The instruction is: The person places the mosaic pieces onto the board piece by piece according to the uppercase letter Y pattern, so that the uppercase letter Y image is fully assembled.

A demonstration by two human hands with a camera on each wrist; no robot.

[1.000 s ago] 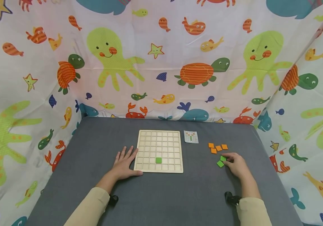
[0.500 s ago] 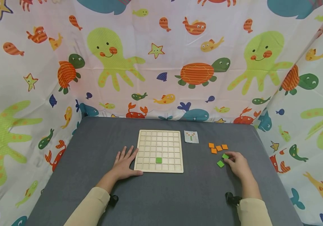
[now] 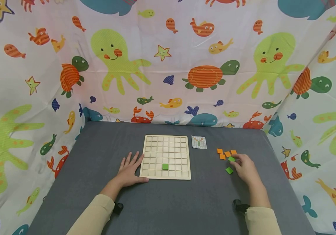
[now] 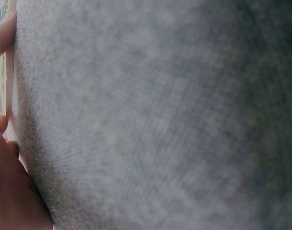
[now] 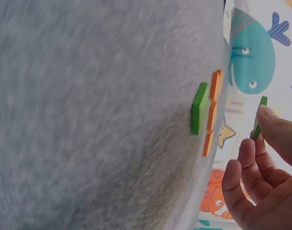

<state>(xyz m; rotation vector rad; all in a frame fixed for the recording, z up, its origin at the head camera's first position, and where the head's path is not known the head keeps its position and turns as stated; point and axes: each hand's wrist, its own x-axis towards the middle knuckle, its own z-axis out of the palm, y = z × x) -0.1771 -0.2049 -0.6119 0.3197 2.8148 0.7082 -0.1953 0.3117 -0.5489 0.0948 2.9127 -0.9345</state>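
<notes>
In the head view a wooden grid board lies on the grey table, with one green square tile in a cell of its lower rows. My left hand rests with spread fingers at the board's left edge, the thumb along its lower left corner. My right hand pinches another green tile between thumb and finger, lifted off the table in the right wrist view. A further green tile lies on the table just below it. Several orange tiles lie beyond that hand.
A small printed pattern card lies right of the board. The grey table ends at the back against a curtain with sea animals, which also hangs at both sides. Dark wrist cameras sit at both cuffs.
My right hand has lifted the pinched green tile away from the other green one and moved slightly up, towards the orange tiles. My left hand and the board have stayed put.
</notes>
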